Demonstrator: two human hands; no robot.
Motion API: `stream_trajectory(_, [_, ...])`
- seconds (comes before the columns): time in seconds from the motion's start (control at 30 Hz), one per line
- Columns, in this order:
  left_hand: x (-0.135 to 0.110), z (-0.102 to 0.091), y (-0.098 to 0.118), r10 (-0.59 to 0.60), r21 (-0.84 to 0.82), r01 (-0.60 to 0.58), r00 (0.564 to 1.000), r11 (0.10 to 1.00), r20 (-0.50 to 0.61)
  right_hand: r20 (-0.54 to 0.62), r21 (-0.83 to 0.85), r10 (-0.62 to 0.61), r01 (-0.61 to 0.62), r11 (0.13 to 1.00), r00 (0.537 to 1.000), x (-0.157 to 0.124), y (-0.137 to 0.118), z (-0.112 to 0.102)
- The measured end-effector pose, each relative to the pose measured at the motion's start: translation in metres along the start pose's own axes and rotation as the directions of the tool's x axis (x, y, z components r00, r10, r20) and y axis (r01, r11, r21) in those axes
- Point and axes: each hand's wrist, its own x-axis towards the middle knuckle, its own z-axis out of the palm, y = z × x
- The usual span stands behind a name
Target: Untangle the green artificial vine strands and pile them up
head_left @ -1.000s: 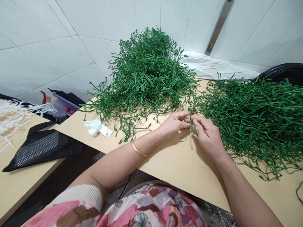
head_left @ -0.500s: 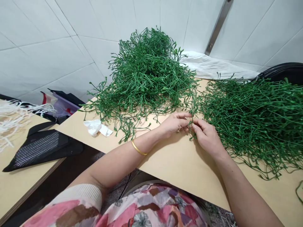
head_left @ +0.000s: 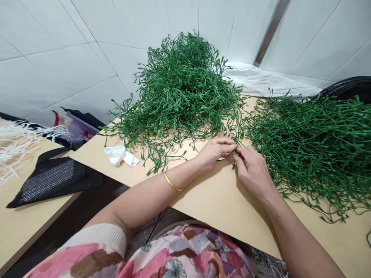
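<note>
The right hand (head_left: 253,170) has drawn nearer the left hand (head_left: 216,152); both grips pinch a thin green strand (head_left: 234,152) between wiry heaps (head_left: 185,88) and the smooth desk's (head_left: 214,200) near edge.

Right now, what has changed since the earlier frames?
The right hand has edged left, bringing its fingertips closer to the left hand; the dangling end of the green strand hangs farther right. Neither visibly let go. The left green pile, right green pile and white tissue stayed put.

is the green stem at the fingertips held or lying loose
Held: the left hand and right hand pinch the green stem where their fingertips meet.
</note>
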Motion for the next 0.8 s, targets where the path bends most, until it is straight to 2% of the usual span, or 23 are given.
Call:
stream_trajectory(0.17, [0.003,0.0,-0.004,-0.054,-0.059,0.058,0.997,0.997,0.062,0.06,0.224,-0.062,0.047,0.973,0.996,0.002,-0.006,-0.002])
stream_trajectory(0.23, [0.002,0.002,-0.005,-0.081,-0.111,0.09,0.993,0.99,0.081,0.065,0.241,-0.073,0.055,0.969,0.995,0.002,-0.005,0.0])
stream_trajectory(0.3, [0.002,0.004,-0.005,-0.11,-0.201,0.12,0.992,0.972,0.06,0.035,0.163,-0.065,0.059,0.985,0.997,0.002,-0.004,0.003])
stream_trajectory(0.4, [0.001,0.008,-0.006,-0.17,-0.289,0.163,0.985,0.943,-0.001,-0.023,-0.091,-0.083,0.081,0.993,0.996,0.001,-0.003,0.006])
stream_trajectory(0.5, [0.003,0.01,-0.004,-0.211,-0.289,0.19,0.977,0.938,-0.043,-0.034,-0.355,-0.186,0.162,0.921,0.982,-0.002,-0.012,0.005])
stream_trajectory(0.53, [0.004,0.009,-0.002,-0.215,-0.297,0.189,0.975,0.936,-0.06,-0.021,-0.389,-0.256,0.228,0.892,0.966,-0.004,-0.017,0.004])
stream_trajectory(0.6, [0.008,0.006,0.002,-0.218,-0.328,0.175,0.971,0.928,-0.099,0.016,-0.349,-0.431,0.409,0.843,0.902,-0.008,-0.03,0.001])
stream_trajectory(0.67, [0.012,0.001,0.005,-0.211,-0.346,0.164,0.972,0.924,-0.1,0.009,-0.204,-0.572,0.561,0.802,0.82,-0.01,-0.039,-0.002])
stream_trajectory(0.7, [0.013,-0.001,0.006,-0.209,-0.34,0.172,0.975,0.925,-0.075,-0.032,-0.116,-0.586,0.579,0.807,0.81,-0.01,-0.041,-0.004])
stream_trajectory(0.73, [0.014,-0.003,0.006,-0.207,-0.33,0.184,0.978,0.926,-0.038,-0.109,-0.026,-0.538,0.539,0.842,0.836,-0.01,-0.04,-0.006])
stream_trajectory(0.8, [0.014,-0.005,0.004,-0.207,-0.327,0.211,0.977,0.921,0.047,-0.224,0.166,-0.239,0.278,0.946,0.945,-0.007,-0.033,-0.009])
